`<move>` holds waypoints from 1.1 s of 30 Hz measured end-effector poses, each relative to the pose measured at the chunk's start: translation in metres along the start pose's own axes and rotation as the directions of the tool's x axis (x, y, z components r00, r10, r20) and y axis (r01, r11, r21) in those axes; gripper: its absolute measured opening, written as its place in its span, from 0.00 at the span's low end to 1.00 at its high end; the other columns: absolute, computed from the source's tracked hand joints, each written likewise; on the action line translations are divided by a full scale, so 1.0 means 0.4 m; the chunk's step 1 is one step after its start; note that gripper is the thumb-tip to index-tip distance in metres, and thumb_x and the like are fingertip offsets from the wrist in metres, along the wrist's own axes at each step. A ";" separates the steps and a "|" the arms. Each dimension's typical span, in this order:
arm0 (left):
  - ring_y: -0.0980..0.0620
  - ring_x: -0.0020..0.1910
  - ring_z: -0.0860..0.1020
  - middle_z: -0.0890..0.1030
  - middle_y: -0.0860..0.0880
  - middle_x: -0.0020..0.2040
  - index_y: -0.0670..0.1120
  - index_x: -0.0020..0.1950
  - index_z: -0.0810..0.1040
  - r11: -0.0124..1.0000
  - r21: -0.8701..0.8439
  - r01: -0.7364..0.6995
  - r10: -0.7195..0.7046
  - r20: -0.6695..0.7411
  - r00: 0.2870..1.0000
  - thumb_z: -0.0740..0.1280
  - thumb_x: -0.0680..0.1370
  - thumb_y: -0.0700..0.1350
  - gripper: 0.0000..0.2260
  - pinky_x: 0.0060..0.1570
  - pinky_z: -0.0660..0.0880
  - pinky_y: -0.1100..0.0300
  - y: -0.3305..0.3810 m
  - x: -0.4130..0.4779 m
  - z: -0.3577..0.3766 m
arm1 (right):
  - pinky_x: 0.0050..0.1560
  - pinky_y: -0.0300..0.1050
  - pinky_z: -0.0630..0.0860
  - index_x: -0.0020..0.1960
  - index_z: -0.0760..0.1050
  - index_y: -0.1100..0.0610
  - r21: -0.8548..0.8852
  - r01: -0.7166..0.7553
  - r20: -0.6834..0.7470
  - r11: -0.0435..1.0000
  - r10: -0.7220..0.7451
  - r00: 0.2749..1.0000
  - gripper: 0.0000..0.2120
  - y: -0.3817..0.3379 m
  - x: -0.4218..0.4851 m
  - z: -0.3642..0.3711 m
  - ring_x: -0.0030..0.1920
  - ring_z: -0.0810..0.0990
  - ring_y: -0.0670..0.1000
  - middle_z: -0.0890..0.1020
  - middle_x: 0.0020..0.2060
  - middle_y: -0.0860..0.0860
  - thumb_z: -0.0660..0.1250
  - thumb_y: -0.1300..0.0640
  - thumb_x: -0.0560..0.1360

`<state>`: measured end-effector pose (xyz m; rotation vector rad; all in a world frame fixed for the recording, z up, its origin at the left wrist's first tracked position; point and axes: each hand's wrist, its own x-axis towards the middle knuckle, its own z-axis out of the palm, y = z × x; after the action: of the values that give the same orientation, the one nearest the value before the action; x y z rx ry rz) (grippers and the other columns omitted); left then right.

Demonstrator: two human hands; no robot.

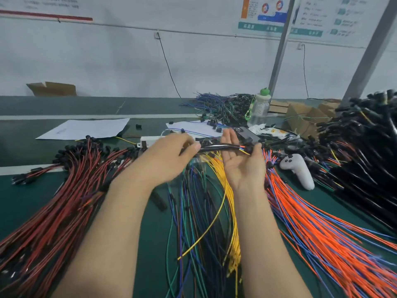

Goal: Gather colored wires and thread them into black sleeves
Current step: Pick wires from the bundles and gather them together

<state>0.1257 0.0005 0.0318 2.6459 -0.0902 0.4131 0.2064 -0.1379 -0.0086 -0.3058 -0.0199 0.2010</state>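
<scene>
A black sleeve [217, 147] lies level between my hands above the table, with orange, yellow and blue wire ends showing at its right end. My left hand [169, 153] pinches the sleeve's left end. My right hand [242, 162] faces palm up, and its thumb and fingertip pinch the right end with its black connector. Below lie loose green, blue and yellow wires [204, 211]. Red wires [60, 201] fan out on the left, orange and blue wires [318, 222] on the right.
A heap of black sleeved cables [365, 151] fills the right side. A white handheld controller [298, 168] lies near it. Farther back are a white power strip [150, 141], papers [86, 129], a clear bottle [261, 106], a phone and cardboard boxes [305, 117].
</scene>
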 end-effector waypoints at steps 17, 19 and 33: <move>0.58 0.31 0.69 0.70 0.53 0.35 0.40 0.56 0.75 0.832 -0.381 -0.404 0.196 -0.478 0.856 0.51 0.83 0.47 0.16 0.27 0.62 0.64 0.582 0.341 0.016 | 0.45 0.39 0.78 0.63 0.70 0.57 -0.703 0.472 0.312 0.531 -0.366 0.877 0.15 -0.402 -0.122 0.104 0.41 0.83 0.46 0.84 0.45 0.52 0.54 0.48 0.82; 0.55 0.32 0.70 0.70 0.51 0.35 0.39 0.54 0.71 0.576 -0.679 -0.455 0.036 -0.535 0.844 0.49 0.83 0.45 0.14 0.31 0.65 0.65 0.660 0.369 0.033 | 0.43 0.34 0.75 0.61 0.72 0.55 -0.815 0.574 0.478 0.080 -0.468 0.744 0.10 -0.444 -0.149 0.097 0.38 0.81 0.42 0.82 0.44 0.50 0.57 0.60 0.82; 0.45 0.61 0.73 0.75 0.38 0.59 0.40 0.54 0.74 0.623 -0.656 0.426 0.060 0.584 0.810 0.52 0.82 0.41 0.12 0.62 0.69 0.54 0.664 0.302 0.701 | 0.65 0.52 0.59 0.58 0.78 0.50 -0.748 -0.612 -0.099 -0.257 -0.868 0.487 0.17 -0.623 -0.067 -0.375 0.64 0.69 0.59 0.75 0.60 0.56 0.60 0.65 0.74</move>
<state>0.2827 -0.3620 -0.0555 1.7824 -0.1257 -0.4355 0.2360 -0.4205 -0.0761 -2.3244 0.9743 -0.5613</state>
